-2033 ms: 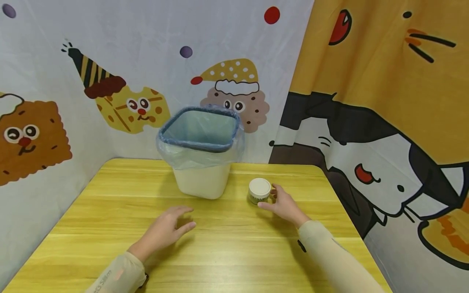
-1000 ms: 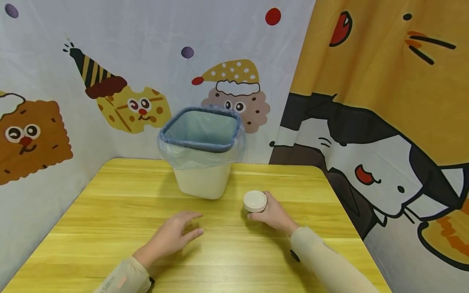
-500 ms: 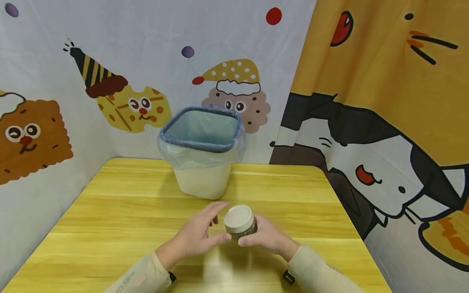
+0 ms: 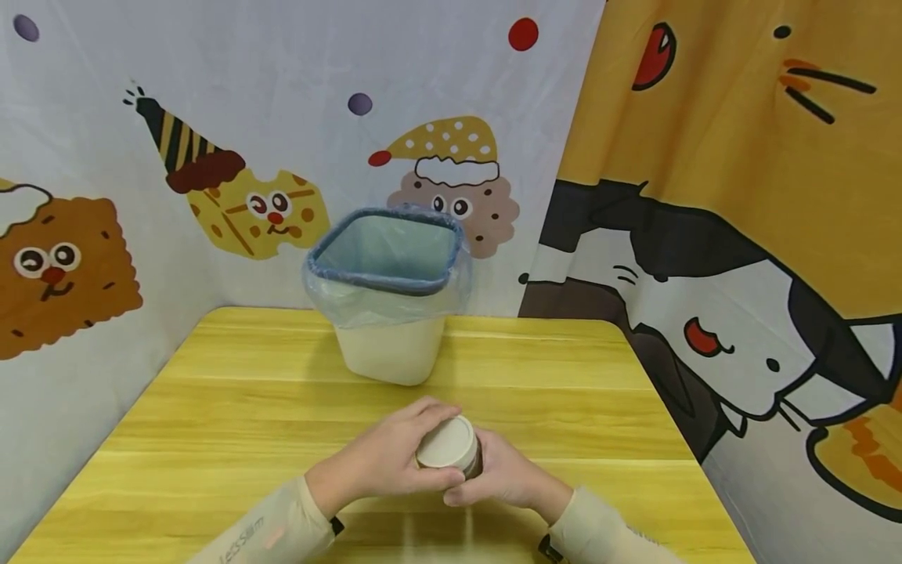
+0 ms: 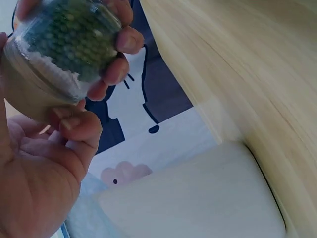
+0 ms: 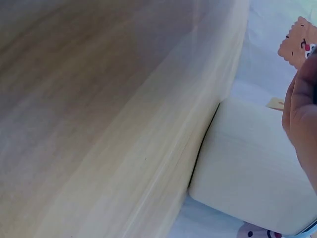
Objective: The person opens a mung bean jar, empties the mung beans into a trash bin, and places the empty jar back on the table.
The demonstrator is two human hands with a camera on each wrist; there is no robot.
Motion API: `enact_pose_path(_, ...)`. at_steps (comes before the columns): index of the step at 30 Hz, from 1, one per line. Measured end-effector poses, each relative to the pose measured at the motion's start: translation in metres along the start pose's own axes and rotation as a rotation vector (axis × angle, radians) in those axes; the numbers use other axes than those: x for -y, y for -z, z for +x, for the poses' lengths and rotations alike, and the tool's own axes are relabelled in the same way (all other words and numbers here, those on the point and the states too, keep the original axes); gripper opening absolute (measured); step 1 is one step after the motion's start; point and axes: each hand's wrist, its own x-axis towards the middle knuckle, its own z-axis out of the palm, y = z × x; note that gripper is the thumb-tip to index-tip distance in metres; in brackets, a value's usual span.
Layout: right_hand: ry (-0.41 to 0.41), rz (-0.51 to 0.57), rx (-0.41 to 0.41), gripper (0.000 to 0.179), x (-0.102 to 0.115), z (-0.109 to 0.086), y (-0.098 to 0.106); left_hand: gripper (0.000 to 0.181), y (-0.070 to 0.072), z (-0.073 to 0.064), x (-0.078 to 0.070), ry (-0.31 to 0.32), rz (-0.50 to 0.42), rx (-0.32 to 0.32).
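Note:
A small clear jar of green beans, topped by a whitish lid, is held tilted over the near middle of the table in the head view. My left hand grips the lid from the left, thumb and fingers around its edge. From the right, my right hand holds the jar's body. The left wrist view shows the right hand's fingertips wrapped on the glass. At the right edge of the right wrist view, only part of the right hand shows; the jar is mostly out of sight there.
A white trash bin with a clear bag liner folded over its blue rim stands at the back of the wooden table. Cartoon-printed cloth hangs behind and beside the table.
The right hand took hold of the jar and carried it left and nearer, tilting it. The left hand moved right and now grips the lid.

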Motion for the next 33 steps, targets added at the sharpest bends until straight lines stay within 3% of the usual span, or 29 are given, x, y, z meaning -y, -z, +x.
enact_pose_path(5,0.029,-0.057,-0.075,0.072,-0.002,0.001,-0.003,0.071,-0.002,0.001,-0.001,0.070,-0.027,-0.049)
enact_pose_path(11,0.010,-0.039,-0.135,0.078,-0.002,0.002,-0.002,0.073,-0.001,0.002,0.000,0.083,-0.035,-0.126)
enact_pose_path(20,-0.019,-0.067,-0.189,0.091,-0.002,-0.001,0.005,0.076,0.002,-0.001,0.006,0.109,-0.018,-0.141)
enact_pose_path(33,0.018,-0.101,-0.222,0.088,-0.003,-0.007,0.007,0.079,0.005,-0.010,0.010,0.144,-0.014,-0.165)
